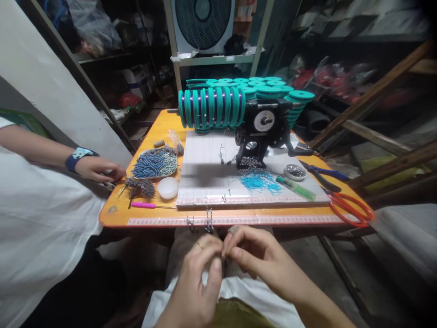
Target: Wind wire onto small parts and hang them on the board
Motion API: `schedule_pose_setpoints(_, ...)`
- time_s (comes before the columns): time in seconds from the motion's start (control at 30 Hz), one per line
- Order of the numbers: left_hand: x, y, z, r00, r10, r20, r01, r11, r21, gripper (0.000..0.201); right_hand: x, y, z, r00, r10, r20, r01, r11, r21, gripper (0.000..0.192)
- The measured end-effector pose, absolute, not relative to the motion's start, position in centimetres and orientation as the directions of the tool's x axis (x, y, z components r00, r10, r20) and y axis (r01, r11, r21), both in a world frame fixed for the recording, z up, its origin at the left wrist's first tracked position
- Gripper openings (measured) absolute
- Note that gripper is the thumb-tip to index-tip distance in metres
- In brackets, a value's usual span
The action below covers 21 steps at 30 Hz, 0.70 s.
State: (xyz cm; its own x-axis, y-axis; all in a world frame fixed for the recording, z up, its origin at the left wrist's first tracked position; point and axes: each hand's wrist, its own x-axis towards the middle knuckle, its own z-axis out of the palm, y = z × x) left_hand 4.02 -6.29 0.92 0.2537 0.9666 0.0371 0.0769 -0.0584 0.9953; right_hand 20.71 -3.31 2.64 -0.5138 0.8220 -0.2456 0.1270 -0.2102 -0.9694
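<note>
Both hands sat low over the lap, just short of the orange table (150, 217) edge. Left hand (198, 278) and right hand (259, 259) met fingertip to fingertip, pinched together on something too small to make out. Metal clips (208, 221) hung off the table edge just above them.

The left hand (198, 278) and right hand (254, 257) meet low over the lap, fingertips pinched together and touching. Both forearms angle inward from below, wrists slightly bent.
</note>
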Motion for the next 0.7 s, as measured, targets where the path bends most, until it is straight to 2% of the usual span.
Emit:
schedule_pose_setpoints(0.03,4.3,-5.4,1.8,0.205,0.977,0.067,0.114,-0.091,0.989,0.024,21.1,-3.4,3.0,-0.475,0.853,-0.217,0.244,-0.109,-0.963,0.046)
schedule_pose_setpoints(0.1,5.3,-3.4,3.4,0.051,0.997,0.051,-0.056,-0.048,0.997,0.039,21.6,-3.5,3.5,-0.427,0.887,-0.173,0.444,0.039,-0.895,0.041)
schedule_pose_setpoints(0.2,7.1,-0.3,5.0,0.207,0.978,-0.026,-0.408,0.11,0.906,0.039,22.4,-3.2,4.0,-0.41,0.903,-0.128,0.582,0.151,-0.799,0.037)
schedule_pose_setpoints(0.3,8.2,1.7,5.4,0.334,0.941,-0.059,-0.502,0.23,0.834,0.029,23.3,-1.7,5.0,-0.317,0.948,-0.04,0.61,0.172,-0.774,0.034)
schedule_pose_setpoints(0.37,8.3,2.3,5.3,0.334,0.941,-0.047,-0.494,0.217,0.842,0.029,23.8,0.2,6.2,-0.19,0.982,0.018,0.534,0.119,-0.837,0.038)
schedule_pose_setpoints(0.43,8.1,2.5,5.1,0.326,0.945,-0.035,-0.459,0.19,0.868,0.029,23.9,2.4,7.7,-0.181,0.983,-0.02,0.313,0.039,-0.949,0.051)
schedule_pose_setpoints(0.5,7.8,2.6,5.0,0.321,0.947,-0.026,-0.42,0.166,0.892,0.03,23.5,4.5,9.1,-0.347,0.927,-0.139,0.089,-0.115,-0.989,0.061)
schedule_pose_setpoints(0.53,7.8,2.5,5.0,0.316,0.948,-0.023,-0.406,0.157,0.9,0.031,23.2,5.4,9.7,-0.46,0.869,-0.185,0.03,-0.193,-0.981,0.063)
schedule_pose_setpoints(0.63,7.8,2.4,4.8,0.284,0.959,-0.014,-0.377,0.125,0.918,0.033,21.9,7.0,10.5,-0.681,0.691,-0.242,-0.029,-0.356,-0.934,0.054)
schedule_pose_setpoints(0.7,8.1,2.1,4.6,0.258,0.966,-0.009,-0.374,0.108,0.921,0.034,21.2,7.2,10.5,-0.7,0.666,-0.258,-0.065,-0.419,-0.906,0.044)
